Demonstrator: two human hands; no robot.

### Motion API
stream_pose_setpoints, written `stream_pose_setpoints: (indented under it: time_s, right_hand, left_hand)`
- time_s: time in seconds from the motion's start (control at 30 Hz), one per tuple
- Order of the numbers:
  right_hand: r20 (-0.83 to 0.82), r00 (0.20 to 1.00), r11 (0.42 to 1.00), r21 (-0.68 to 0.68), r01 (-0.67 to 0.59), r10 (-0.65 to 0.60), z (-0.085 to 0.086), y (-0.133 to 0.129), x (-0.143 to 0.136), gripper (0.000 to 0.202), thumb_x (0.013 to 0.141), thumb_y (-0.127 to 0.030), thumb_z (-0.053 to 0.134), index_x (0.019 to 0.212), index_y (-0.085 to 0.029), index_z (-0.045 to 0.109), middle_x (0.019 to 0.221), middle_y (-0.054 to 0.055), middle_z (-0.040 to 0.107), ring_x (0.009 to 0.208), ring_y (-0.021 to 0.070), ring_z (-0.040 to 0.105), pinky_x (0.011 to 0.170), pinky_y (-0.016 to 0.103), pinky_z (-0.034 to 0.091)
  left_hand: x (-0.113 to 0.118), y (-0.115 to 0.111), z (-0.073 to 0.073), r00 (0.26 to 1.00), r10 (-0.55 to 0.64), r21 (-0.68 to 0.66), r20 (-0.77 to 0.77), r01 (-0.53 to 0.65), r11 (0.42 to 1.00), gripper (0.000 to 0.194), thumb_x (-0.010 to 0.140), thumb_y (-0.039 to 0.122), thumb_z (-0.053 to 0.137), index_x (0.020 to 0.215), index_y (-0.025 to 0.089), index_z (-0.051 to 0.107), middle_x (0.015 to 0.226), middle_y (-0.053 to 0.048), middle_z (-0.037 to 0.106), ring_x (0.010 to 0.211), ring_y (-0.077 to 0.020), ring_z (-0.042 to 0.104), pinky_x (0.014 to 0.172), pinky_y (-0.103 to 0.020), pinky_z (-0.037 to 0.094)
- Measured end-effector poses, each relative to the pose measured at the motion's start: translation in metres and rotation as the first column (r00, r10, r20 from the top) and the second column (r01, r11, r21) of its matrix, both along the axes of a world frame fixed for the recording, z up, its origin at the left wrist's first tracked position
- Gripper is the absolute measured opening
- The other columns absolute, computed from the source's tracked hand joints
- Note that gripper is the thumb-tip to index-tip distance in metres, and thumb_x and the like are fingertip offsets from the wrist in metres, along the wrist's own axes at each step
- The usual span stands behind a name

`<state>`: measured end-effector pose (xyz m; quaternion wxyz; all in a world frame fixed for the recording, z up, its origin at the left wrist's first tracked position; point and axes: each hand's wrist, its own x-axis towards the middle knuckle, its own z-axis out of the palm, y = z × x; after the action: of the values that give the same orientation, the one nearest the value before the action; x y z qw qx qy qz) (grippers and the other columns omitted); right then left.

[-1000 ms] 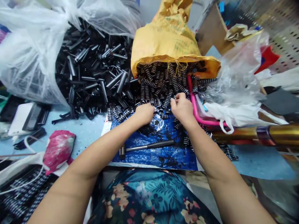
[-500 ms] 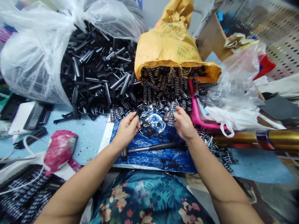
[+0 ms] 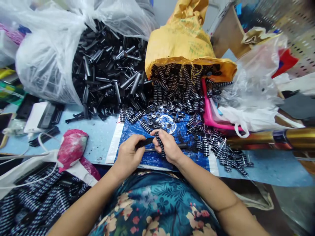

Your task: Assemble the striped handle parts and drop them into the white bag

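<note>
My left hand (image 3: 131, 150) is closed on a black plastic piece (image 3: 147, 142) that points toward my other hand. In my right hand (image 3: 167, 144), the fingers grip a black-and-white checkered roller (image 3: 159, 144). The two hands are close together over the front of a blue plastic sheet (image 3: 128, 132). Under and behind them lies a hammer (image 3: 182, 146), partly hidden. Small black discs (image 3: 154, 116) and loose checkered rollers (image 3: 145, 126) lie just beyond my hands.
Black parts (image 3: 98, 78) spill from a clear bag (image 3: 46, 62) at the back left. A yellow sack (image 3: 179, 46) holds more rollers. Right of it are a pink frame (image 3: 209, 114) and a golden tube (image 3: 297, 138). A pink bundle (image 3: 72, 147) sits left.
Both hands have come closer together and nearer to my body, over the hammer. The roller and the black piece have moved with them. The camera view has shifted slightly.
</note>
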<state>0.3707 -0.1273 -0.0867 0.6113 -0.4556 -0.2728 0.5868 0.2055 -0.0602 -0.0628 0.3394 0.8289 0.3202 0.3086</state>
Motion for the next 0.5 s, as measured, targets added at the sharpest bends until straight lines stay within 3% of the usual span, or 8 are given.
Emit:
stream_pose_setpoints:
  time_s: [0.13, 0.17, 0.23, 0.3, 0.37, 0.43, 0.5]
  right_hand:
    - [-0.044, 0.999, 1.0, -0.025, -0.014, 0.013, -0.002, -0.008, -0.003, 0.059, 0.093, -0.075, 0.065, 0.105, -0.018, 0.06, 0.061, -0.005, 0.048, 0.041, 0.0094, 0.037, 0.04, 0.017, 0.029]
    - [-0.08, 0.997, 0.999, -0.037, -0.003, 0.0, -0.002, -0.01, -0.001, 0.059, 0.091, -0.076, 0.067, 0.106, -0.018, 0.061, 0.06, -0.005, 0.048, 0.04, 0.0092, 0.036, 0.04, 0.017, 0.029]
    - [-0.176, 0.983, 0.997, -0.068, 0.044, -0.055, -0.001, -0.013, 0.004, 0.059, 0.087, -0.075, 0.072, 0.105, -0.019, 0.062, 0.061, -0.006, 0.048, 0.04, 0.0091, 0.036, 0.04, 0.017, 0.032]
    - [-0.249, 0.958, 0.988, -0.103, 0.117, -0.139, 0.002, -0.013, 0.008, 0.056, 0.083, -0.071, 0.078, 0.1, -0.02, 0.064, 0.067, -0.004, 0.053, 0.047, 0.0109, 0.046, 0.044, 0.019, 0.042]
    - [-0.257, 0.942, 0.975, -0.104, 0.197, -0.218, 0.005, -0.009, 0.008, 0.053, 0.081, -0.069, 0.081, 0.095, -0.021, 0.065, 0.082, 0.001, 0.062, 0.067, 0.0168, 0.061, 0.061, 0.025, 0.055]
    - [-0.213, 0.947, 0.97, -0.069, 0.233, -0.242, 0.005, -0.003, 0.003, 0.052, 0.084, -0.071, 0.077, 0.095, -0.021, 0.065, 0.104, 0.006, 0.066, 0.095, 0.0249, 0.066, 0.084, 0.035, 0.059]
    - [-0.128, 0.968, 0.977, -0.011, 0.215, -0.214, 0.003, 0.0, -0.002, 0.051, 0.092, -0.071, 0.067, 0.101, -0.021, 0.066, 0.12, 0.008, 0.064, 0.116, 0.0298, 0.06, 0.104, 0.044, 0.051]
  left_hand:
    - [0.016, -0.002, -0.011, 0.938, 0.084, -0.279, 0.335, 0.013, 0.96, 0.007, 0.088, 0.016, 0.062, 0.095, 0.018, 0.062, 0.111, -0.008, 0.069, 0.107, -0.0178, 0.065, 0.095, -0.032, 0.05]
    - [0.019, -0.002, -0.013, 0.909, 0.122, -0.385, 0.399, 0.045, 0.922, 0.007, 0.091, 0.02, 0.062, 0.097, 0.018, 0.06, 0.114, -0.009, 0.069, 0.107, -0.018, 0.066, 0.095, -0.033, 0.051]
    - [0.022, -0.002, -0.017, 0.856, 0.217, -0.568, 0.468, 0.104, 0.817, 0.013, 0.096, 0.029, 0.058, 0.105, 0.02, 0.053, 0.106, -0.006, 0.071, 0.087, -0.0141, 0.07, 0.081, -0.03, 0.055]
    - [0.025, -0.002, -0.017, 0.837, 0.298, -0.675, 0.459, 0.11, 0.73, 0.02, 0.098, 0.037, 0.054, 0.111, 0.023, 0.046, 0.087, 0.001, 0.069, 0.059, -0.0094, 0.062, 0.059, -0.023, 0.049]
    - [0.031, -0.004, -0.014, 0.876, 0.286, -0.721, 0.387, 0.094, 0.687, 0.025, 0.097, 0.042, 0.056, 0.11, 0.022, 0.047, 0.077, 0.004, 0.065, 0.046, -0.0071, 0.051, 0.047, -0.021, 0.04]
    - [0.038, -0.007, -0.011, 0.938, 0.195, -0.708, 0.285, 0.069, 0.703, 0.031, 0.088, 0.042, 0.068, 0.103, 0.019, 0.055, 0.079, 0.001, 0.065, 0.053, -0.0078, 0.052, 0.051, -0.022, 0.041]
    - [0.045, -0.011, -0.008, 0.973, 0.121, -0.652, 0.195, 0.037, 0.758, 0.031, 0.077, 0.037, 0.078, 0.095, 0.016, 0.063, 0.084, -0.001, 0.066, 0.067, -0.011, 0.056, 0.063, -0.024, 0.045]
